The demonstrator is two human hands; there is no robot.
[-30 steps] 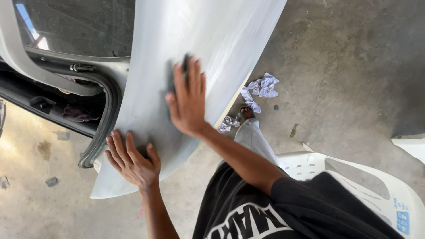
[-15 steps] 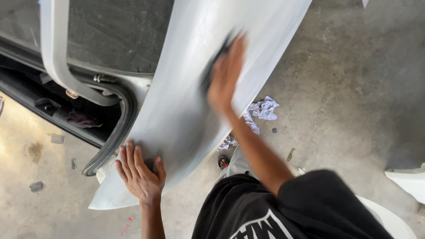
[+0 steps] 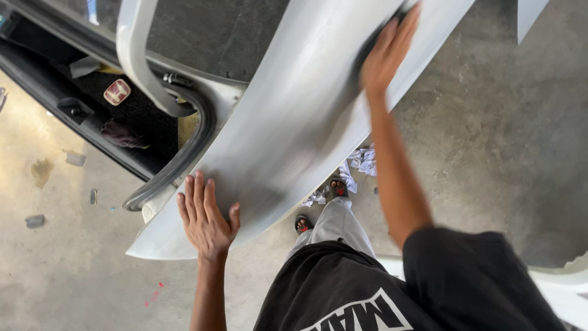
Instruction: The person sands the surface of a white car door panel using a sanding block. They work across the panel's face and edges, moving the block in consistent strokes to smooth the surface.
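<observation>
The right hand [image 3: 386,58] lies flat with fingers stretched out, pressing a dark sanding pad [image 3: 373,43] against the grey car body panel [image 3: 294,129]; only the pad's edge shows past the fingers, and the hand is blurred. The left hand [image 3: 205,217] is spread open, palm down on the panel's lower end, gripping nothing, just bracing it. From the left hand, the pad sits toward 1 o'clock, well apart, near the panel's far end.

The panel looks dull and matte over most of its length, so I judge the rubbing-down well along; whether the upper part beyond the right hand is finished cannot be told.

At 10 o'clock of the left hand is the open car doorway with its black rubber seal [image 3: 196,147]. Below the panel, crumpled paper scraps [image 3: 361,162] lie on the concrete floor [image 3: 490,141] by the person's sandalled feet [image 3: 337,187].
</observation>
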